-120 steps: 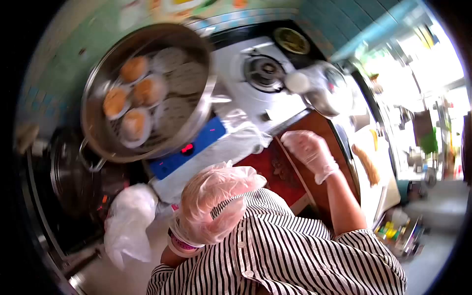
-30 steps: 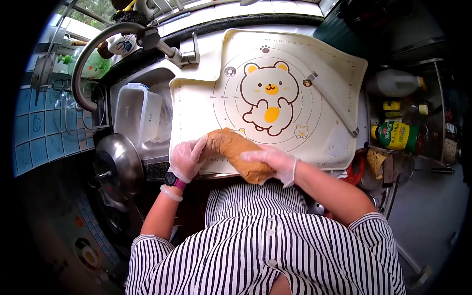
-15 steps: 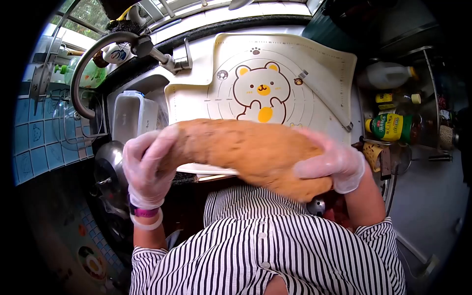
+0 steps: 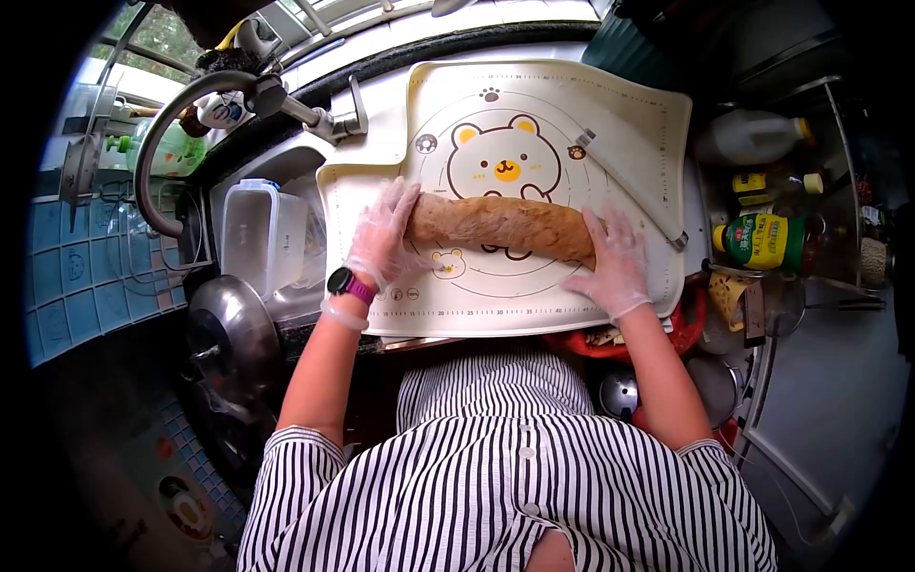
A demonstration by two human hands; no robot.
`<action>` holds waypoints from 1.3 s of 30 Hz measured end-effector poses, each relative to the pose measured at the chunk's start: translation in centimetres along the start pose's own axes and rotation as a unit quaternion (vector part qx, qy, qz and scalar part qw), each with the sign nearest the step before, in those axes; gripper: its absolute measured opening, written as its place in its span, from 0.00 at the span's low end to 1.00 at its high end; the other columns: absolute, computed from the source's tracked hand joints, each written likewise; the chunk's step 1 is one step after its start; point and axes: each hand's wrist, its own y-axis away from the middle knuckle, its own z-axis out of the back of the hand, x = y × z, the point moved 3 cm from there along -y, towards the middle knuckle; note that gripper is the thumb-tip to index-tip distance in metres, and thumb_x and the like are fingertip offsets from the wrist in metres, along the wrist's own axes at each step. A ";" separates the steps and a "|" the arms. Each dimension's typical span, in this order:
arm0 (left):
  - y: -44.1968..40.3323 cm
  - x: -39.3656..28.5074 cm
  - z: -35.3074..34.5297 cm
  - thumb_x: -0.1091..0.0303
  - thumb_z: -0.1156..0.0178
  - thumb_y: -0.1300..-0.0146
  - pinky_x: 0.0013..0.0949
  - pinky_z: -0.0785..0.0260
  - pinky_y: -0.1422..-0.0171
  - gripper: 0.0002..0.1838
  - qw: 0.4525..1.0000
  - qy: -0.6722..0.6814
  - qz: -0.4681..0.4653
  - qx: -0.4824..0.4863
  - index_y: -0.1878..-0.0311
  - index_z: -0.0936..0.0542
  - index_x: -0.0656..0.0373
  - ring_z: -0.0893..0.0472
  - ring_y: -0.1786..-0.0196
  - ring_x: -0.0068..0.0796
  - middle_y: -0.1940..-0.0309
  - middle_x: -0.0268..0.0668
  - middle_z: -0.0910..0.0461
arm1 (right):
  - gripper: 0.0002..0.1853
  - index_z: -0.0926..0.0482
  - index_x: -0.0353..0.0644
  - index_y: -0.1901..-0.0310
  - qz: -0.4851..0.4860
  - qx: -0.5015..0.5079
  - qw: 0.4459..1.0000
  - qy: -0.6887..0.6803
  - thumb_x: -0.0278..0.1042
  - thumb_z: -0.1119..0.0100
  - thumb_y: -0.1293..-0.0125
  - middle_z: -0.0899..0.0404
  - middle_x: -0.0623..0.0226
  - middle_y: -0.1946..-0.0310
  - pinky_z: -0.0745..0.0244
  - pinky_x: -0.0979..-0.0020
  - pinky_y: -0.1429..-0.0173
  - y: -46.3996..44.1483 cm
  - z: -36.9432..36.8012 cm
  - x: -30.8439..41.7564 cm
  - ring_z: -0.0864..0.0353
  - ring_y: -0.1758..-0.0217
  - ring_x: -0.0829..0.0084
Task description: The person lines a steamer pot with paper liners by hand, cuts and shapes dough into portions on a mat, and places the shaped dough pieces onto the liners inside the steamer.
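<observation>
Brown dough log (image 4: 500, 227) on bear-print kneading mat (image 4: 629, 105). Gloved left hand (image 4: 384, 234) and right hand (image 4: 615, 262) fairly spread, loosely cupping its ends. Faucet (image 4: 334, 124) far left, yellow-green-labelled bottle (image 4: 762, 241) right.

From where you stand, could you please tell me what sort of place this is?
Probably a home kitchen, judging by the gooseneck faucet, the bear-print pastry mat and the roll of dough.
</observation>
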 end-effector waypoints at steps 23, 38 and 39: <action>-3.5 -3.6 -1.1 0.46 0.15 0.67 0.54 0.31 0.30 0.64 0.997 -0.044 0.027 0.051 0.21 0.36 0.40 0.22 0.35 0.52 0.39 0.42 0.20 | 0.51 0.31 0.51 0.29 0.046 0.117 0.990 -0.066 0.53 0.18 0.57 0.25 0.54 0.35 0.24 0.58 0.33 -6.3 1.6 0.3 0.26 0.30 0.55; -10.3 -15.3 14.2 0.66 0.29 0.43 0.42 0.26 0.39 0.18 0.870 -0.257 -0.380 -0.180 0.49 0.14 0.37 0.20 0.53 0.33 0.58 0.26 0.22 | 0.49 0.43 0.30 0.26 0.013 0.225 0.594 -0.772 0.57 0.28 0.34 0.26 0.52 0.34 0.28 0.63 0.26 7.3 5.4 8.7 0.24 0.31 0.63; -10.8 -16.8 14.7 0.67 0.35 0.39 0.41 0.28 0.34 0.14 0.864 -0.271 -0.392 -0.162 0.50 0.14 0.38 0.21 0.48 0.30 0.51 0.26 0.21 | 0.55 0.53 0.31 0.22 0.041 0.275 0.544 -0.791 0.59 0.30 0.33 0.35 0.49 0.27 0.33 0.60 0.22 8.2 6.7 10.4 0.32 0.24 0.59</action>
